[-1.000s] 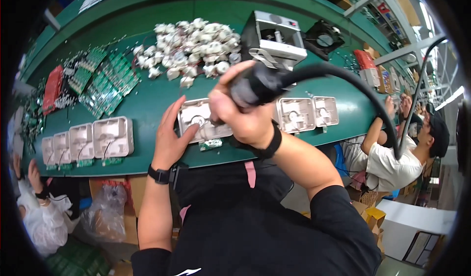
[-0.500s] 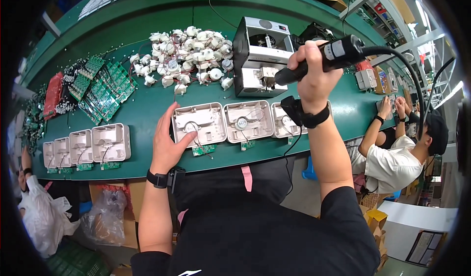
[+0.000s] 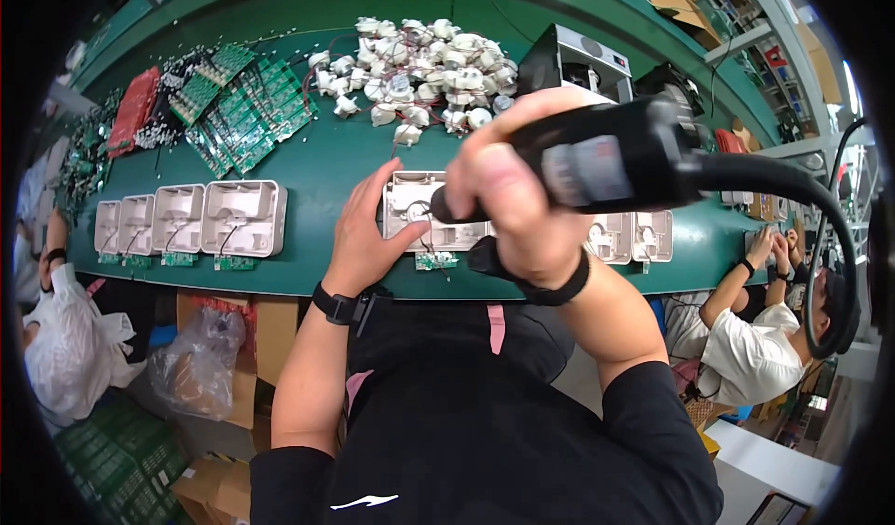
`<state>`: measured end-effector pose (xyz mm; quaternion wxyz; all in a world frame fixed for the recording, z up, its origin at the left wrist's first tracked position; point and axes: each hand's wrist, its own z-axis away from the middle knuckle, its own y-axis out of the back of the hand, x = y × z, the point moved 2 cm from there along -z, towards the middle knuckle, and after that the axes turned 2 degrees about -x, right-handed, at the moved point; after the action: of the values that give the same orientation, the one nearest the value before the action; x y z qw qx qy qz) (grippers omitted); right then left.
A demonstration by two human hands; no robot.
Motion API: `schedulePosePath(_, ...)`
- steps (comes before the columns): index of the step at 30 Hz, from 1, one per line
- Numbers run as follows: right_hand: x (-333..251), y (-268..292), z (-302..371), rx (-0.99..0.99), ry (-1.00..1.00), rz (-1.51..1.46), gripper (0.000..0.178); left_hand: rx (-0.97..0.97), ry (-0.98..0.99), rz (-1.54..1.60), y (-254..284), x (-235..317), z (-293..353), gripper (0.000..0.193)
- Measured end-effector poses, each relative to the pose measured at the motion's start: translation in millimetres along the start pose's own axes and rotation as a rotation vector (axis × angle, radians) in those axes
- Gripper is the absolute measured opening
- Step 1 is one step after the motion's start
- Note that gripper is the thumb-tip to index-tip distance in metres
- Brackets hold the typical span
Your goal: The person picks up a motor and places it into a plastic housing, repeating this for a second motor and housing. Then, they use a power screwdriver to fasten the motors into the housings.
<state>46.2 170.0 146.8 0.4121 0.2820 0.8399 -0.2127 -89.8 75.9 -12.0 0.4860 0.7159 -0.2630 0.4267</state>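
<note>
My right hand is wrapped round a thick black electric screwdriver with a cable at its back end. The tool's tip points down and left over a white plastic housing. Against that housing's left side lies my left hand, fingers along the edge and thumb over the front rim, gripping it. Inside sits a round white part with a thin wire. A small green circuit board hangs at its front. More white housings stand to the right, partly hidden by my right hand and the tool.
Several white housings line the table's left. Behind lie piled white motor units with wires and green circuit boards. A grey-black machine stands behind the tool. People sit at the right and left.
My right hand has brought the screwdriver left and down, from beside the machine to over the housing. My left hand stays at the housing's left side. The whole view has shifted.
</note>
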Motion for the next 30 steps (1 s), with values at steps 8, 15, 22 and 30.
schedulePosePath(8, 48, -23, 9, -0.146, -0.132, 0.191, 0.035, 0.007, 0.027, 0.085, -1, 0, 1, 0.081)
schedulePosePath(15, 53, -27, 12, -0.18, -0.102, 0.235, 0.036, -0.018, 0.022, 0.046, -1, -4, 5, 0.081)
schedulePosePath(22, 60, -26, 20, -0.173, -0.126, 0.206, 0.036, -0.066, 0.029, 0.096, 0, -5, 4, 0.076)
schedulePosePath(30, 62, -29, 16, -0.13, -0.093, 0.299, 0.03, -0.044, 0.015, 0.059, -3, -21, 6, 0.072)
